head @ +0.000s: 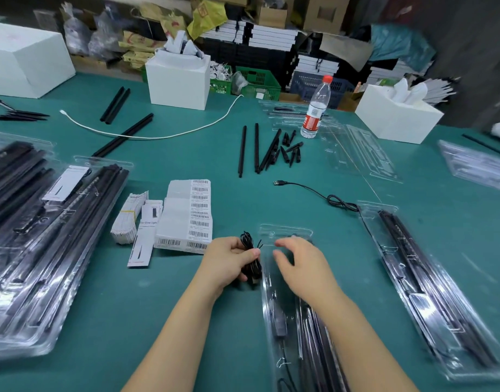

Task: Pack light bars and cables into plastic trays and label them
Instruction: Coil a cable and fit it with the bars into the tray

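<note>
Over green table, left hand grips coiled cable.

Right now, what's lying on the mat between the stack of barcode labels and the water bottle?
In the head view, between the barcode labels and the water bottle lies a loose group of black rods and short black spikes on the green mat.

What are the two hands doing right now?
Left hand: grips a coiled black cable.
Right hand: open, holds nothing, over a plastic tray.
</note>
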The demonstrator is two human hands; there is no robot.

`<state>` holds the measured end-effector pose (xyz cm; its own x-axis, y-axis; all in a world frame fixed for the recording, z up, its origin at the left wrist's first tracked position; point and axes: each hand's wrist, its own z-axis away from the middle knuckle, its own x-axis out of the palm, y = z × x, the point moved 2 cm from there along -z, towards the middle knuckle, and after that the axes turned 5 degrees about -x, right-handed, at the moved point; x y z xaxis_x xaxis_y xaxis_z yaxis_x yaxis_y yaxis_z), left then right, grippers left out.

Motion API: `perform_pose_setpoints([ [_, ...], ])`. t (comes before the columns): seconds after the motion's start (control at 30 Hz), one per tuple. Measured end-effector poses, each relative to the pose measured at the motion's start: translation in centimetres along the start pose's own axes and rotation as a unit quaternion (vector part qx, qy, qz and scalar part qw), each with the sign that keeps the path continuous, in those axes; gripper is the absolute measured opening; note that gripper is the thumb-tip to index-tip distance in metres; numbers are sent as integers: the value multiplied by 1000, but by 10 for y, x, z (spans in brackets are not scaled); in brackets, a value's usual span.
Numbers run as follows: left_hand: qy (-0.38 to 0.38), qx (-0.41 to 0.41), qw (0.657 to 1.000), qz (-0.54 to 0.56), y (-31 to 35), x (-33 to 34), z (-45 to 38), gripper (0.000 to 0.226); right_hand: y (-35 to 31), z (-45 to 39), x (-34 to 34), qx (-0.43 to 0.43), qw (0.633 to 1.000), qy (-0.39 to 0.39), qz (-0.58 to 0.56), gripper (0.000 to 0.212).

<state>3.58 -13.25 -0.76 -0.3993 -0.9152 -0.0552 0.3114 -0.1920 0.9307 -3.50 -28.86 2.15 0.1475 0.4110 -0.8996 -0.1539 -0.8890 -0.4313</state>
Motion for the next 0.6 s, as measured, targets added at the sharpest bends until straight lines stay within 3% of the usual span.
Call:
perform_pose_setpoints([
  [0.1, 3, -3, 1000, 1, 1, 0, -1, 8, -4, 28, 17, -31, 988, -68, 137, 90],
  [0.17, 4, -5, 1000, 1, 1, 0, -1, 10, -8, 41, 34, -26, 983, -93, 157, 106],
  [0.6, -7, -26, 1000, -13, 2, -1, -3, 14, -4, 46, 45, -26, 985, -65, 156, 85],
])
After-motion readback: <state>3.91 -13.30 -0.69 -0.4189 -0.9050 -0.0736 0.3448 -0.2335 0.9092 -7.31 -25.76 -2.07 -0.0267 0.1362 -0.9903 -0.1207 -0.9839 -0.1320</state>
